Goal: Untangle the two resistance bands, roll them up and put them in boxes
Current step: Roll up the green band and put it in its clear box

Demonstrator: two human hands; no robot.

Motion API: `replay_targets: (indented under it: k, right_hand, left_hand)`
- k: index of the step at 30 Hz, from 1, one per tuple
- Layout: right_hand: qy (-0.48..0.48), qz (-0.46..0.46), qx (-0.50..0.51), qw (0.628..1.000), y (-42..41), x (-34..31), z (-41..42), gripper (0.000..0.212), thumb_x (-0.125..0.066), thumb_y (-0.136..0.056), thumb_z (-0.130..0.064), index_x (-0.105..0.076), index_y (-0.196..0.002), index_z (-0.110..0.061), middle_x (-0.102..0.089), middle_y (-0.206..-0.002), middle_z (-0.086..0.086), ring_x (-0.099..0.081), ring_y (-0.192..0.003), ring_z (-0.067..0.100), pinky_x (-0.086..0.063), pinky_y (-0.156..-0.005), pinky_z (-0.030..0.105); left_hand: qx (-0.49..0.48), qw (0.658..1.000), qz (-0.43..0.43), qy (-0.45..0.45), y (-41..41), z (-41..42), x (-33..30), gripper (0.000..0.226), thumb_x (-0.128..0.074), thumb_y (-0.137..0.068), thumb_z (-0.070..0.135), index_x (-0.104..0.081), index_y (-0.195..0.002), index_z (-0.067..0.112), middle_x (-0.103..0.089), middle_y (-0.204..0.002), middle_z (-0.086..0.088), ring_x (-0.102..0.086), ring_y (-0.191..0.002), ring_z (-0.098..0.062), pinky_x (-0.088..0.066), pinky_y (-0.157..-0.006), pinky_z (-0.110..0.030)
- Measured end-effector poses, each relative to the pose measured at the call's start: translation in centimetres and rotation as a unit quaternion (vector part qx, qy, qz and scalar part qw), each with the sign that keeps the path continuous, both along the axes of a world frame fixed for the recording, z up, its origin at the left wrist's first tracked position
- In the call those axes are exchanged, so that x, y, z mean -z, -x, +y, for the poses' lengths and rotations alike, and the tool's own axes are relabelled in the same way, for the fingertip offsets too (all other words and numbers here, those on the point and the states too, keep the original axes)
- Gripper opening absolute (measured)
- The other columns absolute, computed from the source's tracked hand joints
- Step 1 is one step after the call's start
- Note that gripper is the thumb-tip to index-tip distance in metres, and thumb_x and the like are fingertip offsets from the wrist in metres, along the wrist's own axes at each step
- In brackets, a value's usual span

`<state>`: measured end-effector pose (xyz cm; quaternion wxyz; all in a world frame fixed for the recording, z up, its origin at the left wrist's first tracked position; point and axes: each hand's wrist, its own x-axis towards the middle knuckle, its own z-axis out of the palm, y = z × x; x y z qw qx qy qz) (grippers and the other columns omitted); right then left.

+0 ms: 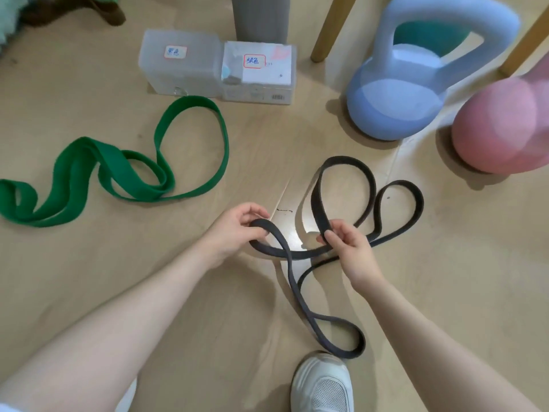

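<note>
A black resistance band (319,200) lies in loose loops on the wooden floor in front of me. My left hand (237,230) grips one end loop of it, fingers curled round the strap. My right hand (347,242) pinches another strand of the same band a little to the right. A green resistance band (130,173) lies apart on the floor at the left, in folds and one wide loop. Two clear plastic boxes with labels stand at the back: the left box (178,63) and the right box (261,72), side by side and touching.
A blue kettlebell (416,84) and a pink kettlebell (502,126) stand at the right. Wooden furniture legs (332,28) and a grey post (261,16) rise behind the boxes. My white shoe (322,385) is at the bottom, next to the black band's near loop.
</note>
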<state>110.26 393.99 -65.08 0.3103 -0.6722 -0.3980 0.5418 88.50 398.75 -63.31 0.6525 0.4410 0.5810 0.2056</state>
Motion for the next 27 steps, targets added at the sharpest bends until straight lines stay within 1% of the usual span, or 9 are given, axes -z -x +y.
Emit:
replay_targets:
  k: [3, 6, 10, 13, 17, 19, 21, 25, 27]
  right_hand:
    - [-0.033, 0.009, 0.02, 0.999, -0.3, -1.4, 1.7, 0.014, -0.049, -0.094, -0.01, -0.062, -0.099, -0.011, -0.064, -0.082, 0.002, -0.061, -0.075, -0.001, -0.045, -0.067, 0.006]
    - [-0.031, -0.085, 0.051, 0.995, -1.2, -0.7, 2.1, 0.015, -0.051, -0.094, -0.017, -0.061, -0.104, -0.012, -0.064, -0.085, -0.003, -0.062, -0.081, 0.0, -0.048, -0.073, 0.015]
    - [0.035, -0.219, 0.039, 0.974, -2.5, 1.7, 1.0, 0.032, -0.05, -0.094, -0.018, -0.05, -0.127, -0.015, -0.059, -0.11, 0.0, -0.055, -0.104, 0.019, -0.046, -0.084, 0.03]
    - [-0.03, -0.374, -0.028, 0.926, -3.2, 2.5, -0.8, 0.026, -0.052, -0.092, -0.016, -0.055, -0.117, -0.011, -0.056, -0.116, 0.007, -0.049, -0.11, 0.027, -0.043, -0.092, 0.039]
    - [-0.115, -0.395, -0.206, 0.888, -2.9, 2.4, -5.3, 0.021, -0.052, -0.09, -0.031, -0.058, -0.09, -0.012, -0.059, -0.085, 0.001, -0.058, -0.076, 0.024, -0.043, -0.056, 0.03]
    - [-0.098, -0.419, -0.321, 0.844, -2.7, 2.9, -7.3, 0.034, -0.051, -0.086, -0.046, -0.061, -0.095, -0.015, -0.061, -0.09, -0.001, -0.061, -0.078, 0.022, -0.042, -0.057, 0.026]
    - [-0.017, -0.428, -0.36, 0.829, -2.3, 3.4, -8.3, 0.033, -0.051, -0.089, -0.042, -0.056, -0.115, -0.021, -0.057, -0.111, -0.004, -0.057, -0.101, 0.019, -0.038, -0.069, 0.026]
    - [0.057, -0.398, -0.295, 0.867, -1.6, 4.0, -8.1, 0.025, -0.042, -0.095, -0.018, -0.054, -0.117, -0.021, -0.055, -0.114, -0.003, -0.054, -0.102, 0.019, -0.036, -0.066, 0.026]
    - [0.071, -0.317, -0.222, 0.919, -1.4, 3.9, -7.5, 0.016, -0.048, -0.093, -0.015, -0.059, -0.104, -0.018, -0.06, -0.104, -0.002, -0.057, -0.094, 0.019, -0.04, -0.067, 0.027]
  left_hand:
    - [-0.002, 0.997, -0.003, -0.082, 1.4, 1.2, -2.1, 0.036, -0.057, -0.077, -0.014, -0.062, -0.084, 0.02, -0.064, -0.082, 0.007, -0.059, -0.071, 0.003, -0.048, -0.072, -0.011]
    - [0.041, 0.975, 0.099, -0.193, 2.8, 1.4, -2.0, 0.039, -0.056, -0.075, -0.006, -0.061, -0.079, 0.032, -0.062, -0.083, 0.015, -0.057, -0.083, -0.003, -0.044, -0.083, -0.019]
    - [0.258, 0.863, 0.379, -0.214, 3.3, 0.7, 1.1, 0.032, -0.048, -0.087, 0.009, -0.06, -0.108, 0.029, -0.055, -0.109, 0.003, -0.047, -0.108, -0.019, -0.028, -0.099, -0.035]
    - [0.328, 0.786, 0.497, -0.165, 3.0, -0.3, 3.3, 0.048, -0.046, -0.089, 0.008, -0.043, -0.134, 0.025, -0.044, -0.132, -0.003, -0.031, -0.13, -0.025, -0.019, -0.11, -0.037]
    - [0.27, 0.814, 0.475, -0.2, 1.7, -2.0, 3.7, 0.076, -0.048, -0.081, 0.002, -0.014, -0.147, 0.017, -0.015, -0.154, -0.007, -0.004, -0.144, -0.024, 0.001, -0.116, -0.038]
    - [0.247, 0.819, 0.44, -0.274, 0.9, -3.0, 3.3, 0.079, -0.047, -0.079, -0.002, -0.014, -0.148, 0.015, -0.011, -0.156, -0.008, -0.003, -0.145, -0.024, 0.005, -0.115, -0.037]
    - [0.252, 0.805, 0.411, -0.345, 0.4, -3.9, 3.5, 0.078, -0.053, -0.073, -0.004, -0.027, -0.145, 0.012, -0.021, -0.154, -0.012, -0.013, -0.143, -0.029, 0.002, -0.114, -0.039]
    - [0.335, 0.758, 0.365, -0.425, 0.1, -5.5, 5.2, 0.058, -0.075, -0.055, -0.004, -0.065, -0.111, 0.008, -0.057, -0.127, -0.018, -0.053, -0.119, -0.038, -0.035, -0.098, -0.054]
    - [0.363, 0.784, 0.333, -0.377, -0.2, -5.9, 5.2, 0.046, -0.07, -0.07, 0.0, -0.063, -0.114, 0.008, -0.055, -0.129, -0.015, -0.053, -0.119, -0.035, -0.042, -0.1, -0.051]
